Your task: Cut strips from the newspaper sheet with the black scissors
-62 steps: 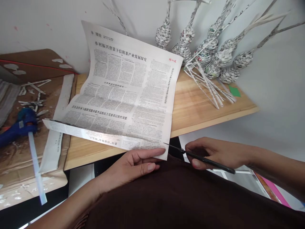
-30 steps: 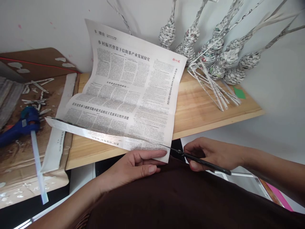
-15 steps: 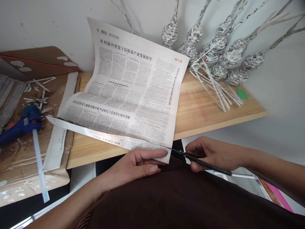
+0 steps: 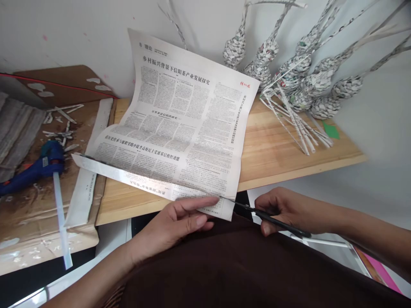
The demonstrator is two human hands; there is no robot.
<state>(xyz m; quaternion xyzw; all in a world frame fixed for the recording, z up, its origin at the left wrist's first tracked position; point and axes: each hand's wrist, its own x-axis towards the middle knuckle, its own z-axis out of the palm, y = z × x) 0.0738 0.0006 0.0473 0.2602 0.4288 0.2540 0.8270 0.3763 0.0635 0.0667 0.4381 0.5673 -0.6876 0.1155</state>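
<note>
A printed newspaper sheet [image 4: 192, 124] leans against the wall and drapes over the wooden table's front edge, its lower edge folded up into a strip. My left hand [image 4: 183, 222] grips the lower right part of this fold, forefinger stretched along the top and thumb in front. In my right hand [image 4: 282, 209] is a pair of dark scissors [image 4: 276, 221]. Their blades point left and reach the sheet's right edge just beside my left fingertip. How far the blades are apart is hard to see.
Several woven paper gourd shapes [image 4: 298, 64] stand at the back right, with rolled paper sticks [image 4: 298, 124] before them. On the left, a blue glue gun [image 4: 48, 160] with a glue stick [image 4: 62, 218] lies on cardboard [image 4: 77, 244]. The wooden table [image 4: 276, 162] ends just beyond my hands.
The view has shifted slightly, so the scene sits further right. My left fingers have moved slightly along the fold; the scissor tips are still at the sheet's right edge.
</note>
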